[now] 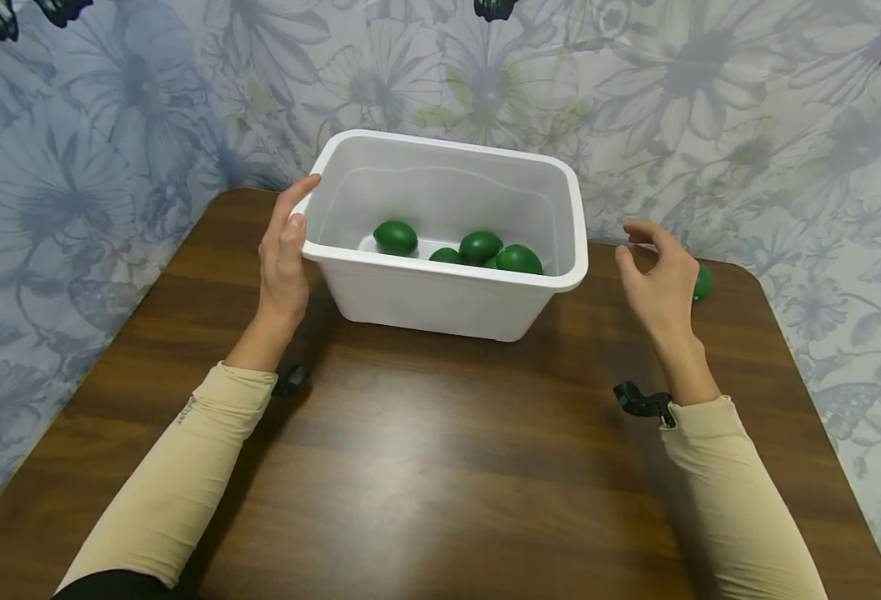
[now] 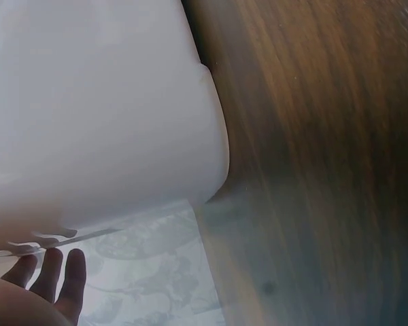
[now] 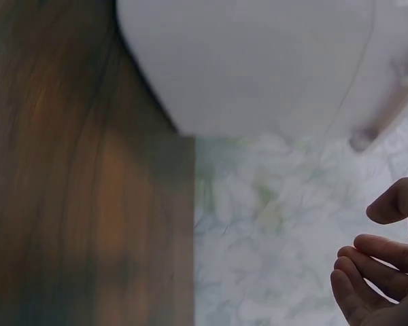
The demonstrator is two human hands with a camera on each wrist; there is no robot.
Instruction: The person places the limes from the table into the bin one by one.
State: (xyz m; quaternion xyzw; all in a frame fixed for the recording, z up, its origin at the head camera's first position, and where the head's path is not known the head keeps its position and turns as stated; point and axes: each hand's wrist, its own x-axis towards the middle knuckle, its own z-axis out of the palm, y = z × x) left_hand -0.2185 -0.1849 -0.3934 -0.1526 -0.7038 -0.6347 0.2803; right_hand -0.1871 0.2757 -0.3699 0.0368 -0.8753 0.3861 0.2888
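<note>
A white plastic bin stands at the back of the table with several glossy green egg-shaped objects inside. My left hand rests against its left end, the thumb and index finger at the rim; in the left wrist view the fingers touch or nearly touch its outer wall. To the right of the bin, my right hand is raised, holding nothing, thumb and fingers apart and loosely bent. Partly hidden behind that hand is another green object.
The brown wooden table has rounded back corners. A wall with flower-patterned paper rises close behind the bin. Each wrist carries a small black camera mount.
</note>
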